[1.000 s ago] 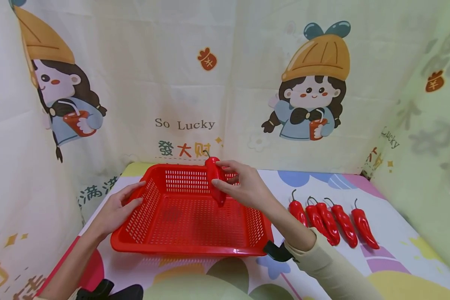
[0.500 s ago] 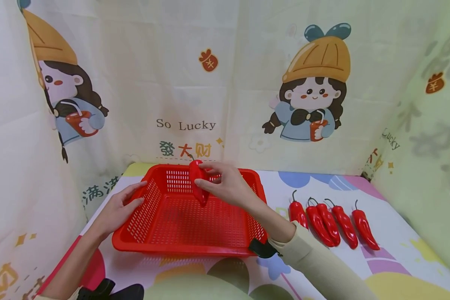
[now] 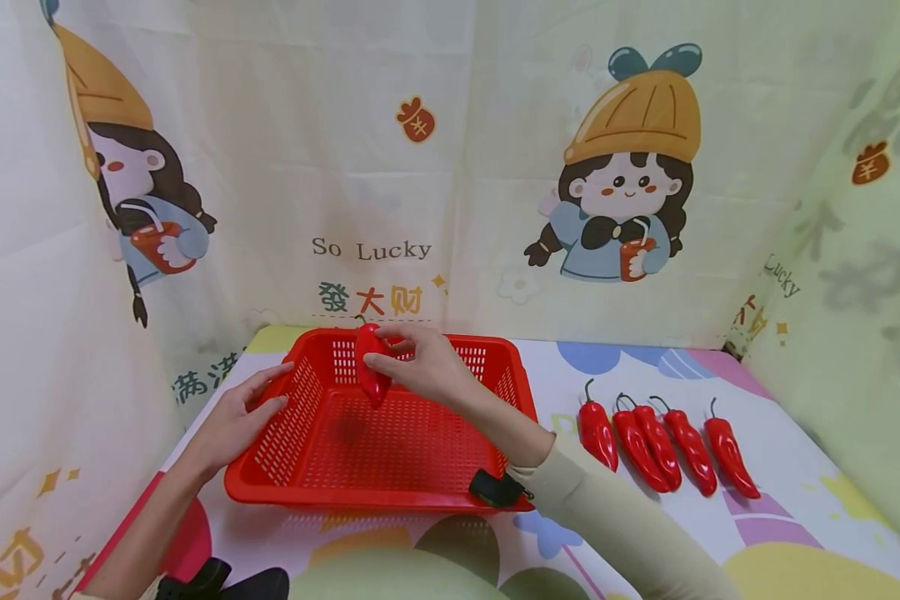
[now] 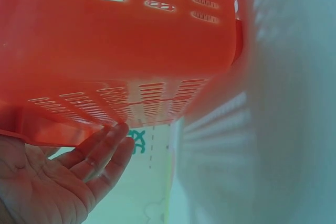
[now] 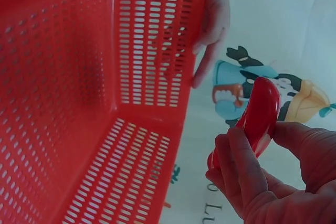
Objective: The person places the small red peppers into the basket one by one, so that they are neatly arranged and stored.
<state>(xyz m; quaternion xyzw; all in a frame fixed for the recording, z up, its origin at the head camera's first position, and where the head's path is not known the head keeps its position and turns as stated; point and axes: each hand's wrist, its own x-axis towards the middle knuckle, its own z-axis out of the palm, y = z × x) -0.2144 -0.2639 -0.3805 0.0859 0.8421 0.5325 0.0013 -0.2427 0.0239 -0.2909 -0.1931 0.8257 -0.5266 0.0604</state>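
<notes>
Over the left part of a red plastic basket (image 3: 390, 502), my right hand (image 3: 423, 367) pinches a glossy red chili pepper (image 3: 371, 367). The pepper hangs nearly upright, stem up, between thumb and fingers. In the right wrist view the pepper (image 5: 261, 111) shows its curved side, with the thumb on one side and several fingers on the other. My left hand (image 3: 236, 421) rests at the basket's left rim, fingers loosely extended. From the left wrist, the left hand (image 4: 63, 182) shows its fingertips against the outer slatted wall, below the rim.
Several more red chili peppers (image 3: 693, 450) lie in a row on the patterned tablecloth (image 3: 817, 467) to the right of the basket. Printed curtains (image 3: 487, 183) close off the back and both sides.
My right hand has carried the pepper leftward across the basket and slightly lower. The left hand has stayed at the rim, and the peppers on the table have not moved.
</notes>
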